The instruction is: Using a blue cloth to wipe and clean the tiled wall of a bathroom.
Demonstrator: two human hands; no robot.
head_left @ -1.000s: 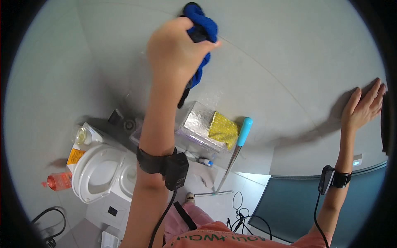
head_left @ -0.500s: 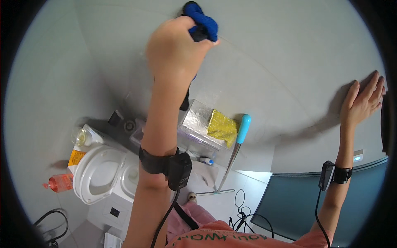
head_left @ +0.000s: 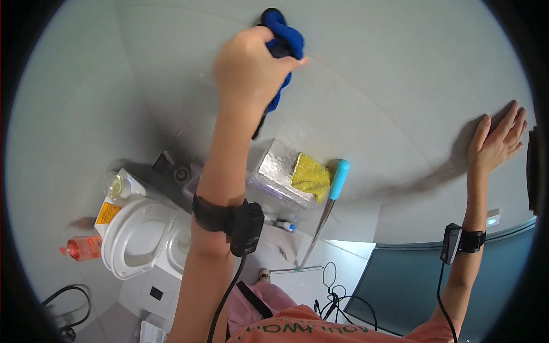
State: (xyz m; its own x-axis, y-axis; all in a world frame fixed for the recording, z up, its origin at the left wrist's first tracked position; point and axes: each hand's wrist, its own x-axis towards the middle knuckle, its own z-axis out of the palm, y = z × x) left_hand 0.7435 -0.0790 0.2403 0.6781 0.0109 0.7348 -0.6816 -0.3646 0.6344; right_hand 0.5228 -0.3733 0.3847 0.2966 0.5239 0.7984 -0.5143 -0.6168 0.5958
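Observation:
My left hand (head_left: 251, 68) is closed around a black scrubbing tool with a blue cloth (head_left: 289, 40) wrapped on it, held up against the grey wall. The tool's black lower end (head_left: 257, 130) shows below my wrist; the rest is hidden behind my hand. Far to the right, my right hand (head_left: 498, 140) lies open on the wall, fingers spread, holding nothing. Below the tool, a yellow cloth (head_left: 311, 176) hangs over the silvery top of a box (head_left: 277, 163). A squeegee with a turquoise handle (head_left: 339, 180) leans upright beside it.
At lower left is a white toilet (head_left: 140, 243) with its lid raised, a bottle of orange-red liquid (head_left: 84, 248) next to it. Black cables (head_left: 337, 297) lie on the floor near a dark teal panel (head_left: 412, 280). A small lit wall device (head_left: 493, 218) sits under my right hand.
My left hand has shifted slightly to the right with the blue-clothed tool, and more blue cloth shows below my fingers. My right hand stays on the wall. The view has moved slightly.

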